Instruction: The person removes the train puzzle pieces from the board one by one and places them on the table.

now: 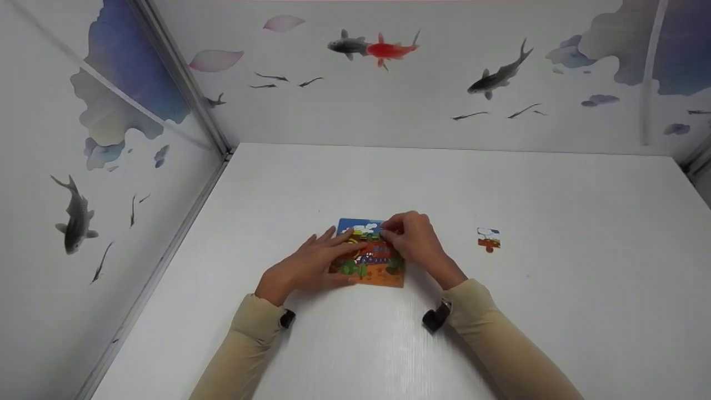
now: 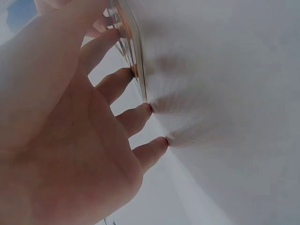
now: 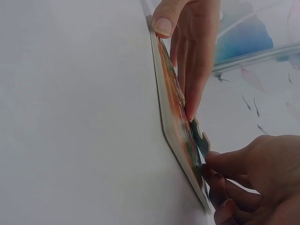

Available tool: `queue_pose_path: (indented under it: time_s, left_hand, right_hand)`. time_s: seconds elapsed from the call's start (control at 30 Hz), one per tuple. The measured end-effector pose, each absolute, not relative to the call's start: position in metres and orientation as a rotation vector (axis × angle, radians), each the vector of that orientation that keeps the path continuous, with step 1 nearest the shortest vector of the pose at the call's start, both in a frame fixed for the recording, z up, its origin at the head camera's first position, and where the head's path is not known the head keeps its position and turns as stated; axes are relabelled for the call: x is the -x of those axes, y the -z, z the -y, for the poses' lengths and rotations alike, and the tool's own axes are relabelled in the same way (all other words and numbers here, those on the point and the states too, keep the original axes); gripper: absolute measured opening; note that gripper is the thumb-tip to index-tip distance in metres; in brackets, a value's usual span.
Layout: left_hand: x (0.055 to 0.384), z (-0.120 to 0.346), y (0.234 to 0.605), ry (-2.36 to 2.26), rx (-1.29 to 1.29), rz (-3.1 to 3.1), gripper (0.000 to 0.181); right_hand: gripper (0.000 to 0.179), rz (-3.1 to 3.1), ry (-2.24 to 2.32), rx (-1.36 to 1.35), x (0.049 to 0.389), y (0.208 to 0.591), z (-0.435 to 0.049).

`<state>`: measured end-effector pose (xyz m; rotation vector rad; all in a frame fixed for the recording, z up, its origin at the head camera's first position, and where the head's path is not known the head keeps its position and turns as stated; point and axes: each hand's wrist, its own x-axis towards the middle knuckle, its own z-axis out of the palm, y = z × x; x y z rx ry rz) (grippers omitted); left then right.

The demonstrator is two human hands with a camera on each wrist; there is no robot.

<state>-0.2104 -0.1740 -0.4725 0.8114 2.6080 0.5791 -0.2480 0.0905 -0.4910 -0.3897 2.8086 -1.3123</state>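
A colourful jigsaw puzzle (image 1: 383, 276) lies on the white table, with blue sky at the top and orange along the bottom. My left hand (image 1: 307, 263) rests across its left side, fingers spread out straight. In the left wrist view, fingertips meet the puzzle's edge and the tabletop. My right hand (image 1: 415, 238) is over the puzzle's upper right part. Between its thumb and fingers it pinches a puzzle piece (image 3: 202, 139), which stands tilted up from the puzzle in the right wrist view. Much of the picture is hidden under both hands.
Another loose puzzle piece (image 1: 489, 242), white, blue and orange, lies on the table (image 1: 555, 311) to the right of my right hand. White panels (image 1: 400, 111) printed with fish and petals rise along the table's back and left sides.
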Motion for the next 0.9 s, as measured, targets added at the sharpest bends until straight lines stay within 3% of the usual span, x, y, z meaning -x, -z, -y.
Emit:
queue_pose_path:
  time_s: [0.9]
  left_hand:
    - [0.2101,0.1736,0.4711,-0.595,-0.782,-2.581,0.074]
  right_hand:
    - [0.016,-2.704,1.356,0.347,0.2531,0.4880,-0.0992]
